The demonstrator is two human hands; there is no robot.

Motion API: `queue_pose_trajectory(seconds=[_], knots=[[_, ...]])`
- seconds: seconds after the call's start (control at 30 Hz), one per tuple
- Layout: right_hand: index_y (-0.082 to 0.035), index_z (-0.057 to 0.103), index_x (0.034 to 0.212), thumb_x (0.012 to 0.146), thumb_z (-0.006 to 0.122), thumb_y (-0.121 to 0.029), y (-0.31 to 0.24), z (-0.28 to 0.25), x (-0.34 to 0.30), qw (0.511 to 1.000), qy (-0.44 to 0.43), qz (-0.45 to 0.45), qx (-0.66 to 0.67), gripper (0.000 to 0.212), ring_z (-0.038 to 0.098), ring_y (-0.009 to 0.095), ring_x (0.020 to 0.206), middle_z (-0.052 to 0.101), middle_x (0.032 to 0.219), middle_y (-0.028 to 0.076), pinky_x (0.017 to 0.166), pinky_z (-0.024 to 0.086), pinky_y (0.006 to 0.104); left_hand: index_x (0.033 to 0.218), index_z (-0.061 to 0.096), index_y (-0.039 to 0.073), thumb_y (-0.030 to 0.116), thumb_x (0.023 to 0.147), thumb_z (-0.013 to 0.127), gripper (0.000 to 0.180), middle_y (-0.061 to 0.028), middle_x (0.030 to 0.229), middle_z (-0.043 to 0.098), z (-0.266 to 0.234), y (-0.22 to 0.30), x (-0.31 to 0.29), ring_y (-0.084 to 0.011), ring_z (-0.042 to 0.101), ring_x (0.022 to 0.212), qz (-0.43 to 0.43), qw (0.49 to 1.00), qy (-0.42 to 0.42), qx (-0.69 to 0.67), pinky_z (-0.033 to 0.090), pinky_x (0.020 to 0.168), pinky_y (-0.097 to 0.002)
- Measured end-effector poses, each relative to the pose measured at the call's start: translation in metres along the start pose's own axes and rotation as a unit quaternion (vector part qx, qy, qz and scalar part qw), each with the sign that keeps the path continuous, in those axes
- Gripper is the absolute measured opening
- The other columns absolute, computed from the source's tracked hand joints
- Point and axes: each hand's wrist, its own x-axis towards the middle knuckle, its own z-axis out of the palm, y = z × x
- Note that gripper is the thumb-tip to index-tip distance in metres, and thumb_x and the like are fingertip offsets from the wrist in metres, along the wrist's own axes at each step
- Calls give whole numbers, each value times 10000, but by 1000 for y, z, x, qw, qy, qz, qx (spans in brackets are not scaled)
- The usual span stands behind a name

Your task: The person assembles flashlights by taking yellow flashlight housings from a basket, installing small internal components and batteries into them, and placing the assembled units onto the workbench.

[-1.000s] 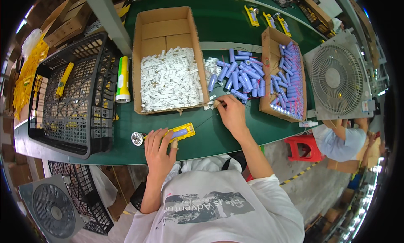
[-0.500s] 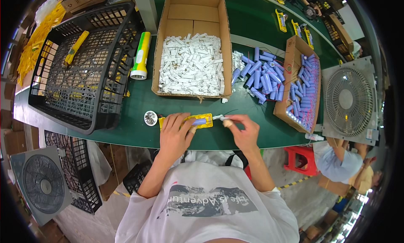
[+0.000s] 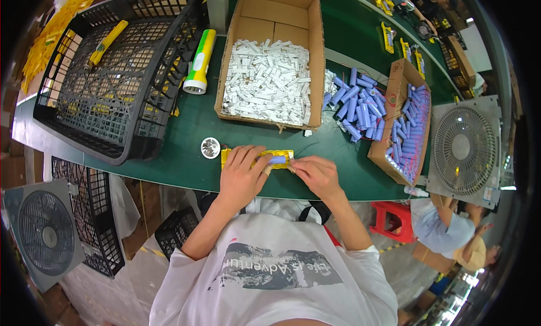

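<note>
A yellow flashlight shell half (image 3: 285,154) lies on the green bench in front of me. In it rests a blue cylindrical battery (image 3: 277,159). My left hand (image 3: 242,171) is closed over the shell's left and middle part, holding it against the bench. With pinched fingertips, my right hand (image 3: 318,176) is at the shell's right end. A small white part is mostly hidden by those fingers at that end. Just left of the shell sits a round silver lamp head (image 3: 211,148).
Beyond my hands stands a cardboard box (image 3: 318,49) of small white plastic parts. Loose blue batteries (image 3: 360,106) and another box (image 3: 378,148) of them lie to the right. At left are a black crate (image 3: 121,151) and a green-yellow-white flashlight (image 3: 200,61). A fan (image 3: 463,140) stands far right.
My right hand has moved the small white part left and down to the shell's right end. My left hand stays on the shell. The whole view has shifted slightly.
</note>
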Motion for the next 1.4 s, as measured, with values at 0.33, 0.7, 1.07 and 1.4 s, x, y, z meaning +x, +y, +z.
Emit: queue_pose_trajectory(seconds=[0.33, 0.7, 1.07, 1.4], knots=[[-76, 738, 1031, 841, 835, -163, -2, -2, 0, 990, -61, -39, -119, 230, 747, 205, 991, 771, 1034, 50, 793, 629, 351, 1127, 728, 75, 108, 814, 795, 322, -85, 1224, 688, 0, -2, 0, -313, 642, 1135, 3, 1000, 6, -4, 503, 1005, -477], [-61, 684, 1189, 761, 870, -314, 19, -9, 37, 978, -202, 7, -43, 531, 655, 314, 1103, 648, 1165, 104, 929, 571, 435, 1175, 718, 83, 141, 860, 763, 324, -125, 1239, 673, -11, 4, 5, -360, 620, 1165, 17, 998, -49, -18, 479, 1030, -505], [-53, 718, 1197, 792, 851, -293, 0, -136, 100, 967, -241, -79, -9, 489, 660, 317, 1079, 678, 1071, 134, 907, 574, 441, 1168, 714, -34, 353, 977, 707, 431, -183, 1087, 742, -90, -10, 28, -313, 717, 1045, -107, 961, 25, -253, 536, 943, -415], [-13, 774, 1074, 839, 833, -352, 290, -192, 285, 952, 132, 236, -147, 417, 724, 416, 817, 737, 855, 225, 721, 532, 496, 1073, 760, 11, 62, 924, 766, 158, -141, 1046, 770, -117, -10, -19, -240, 742, 967, -228, 961, 95, -127, 569, 866, -346]])
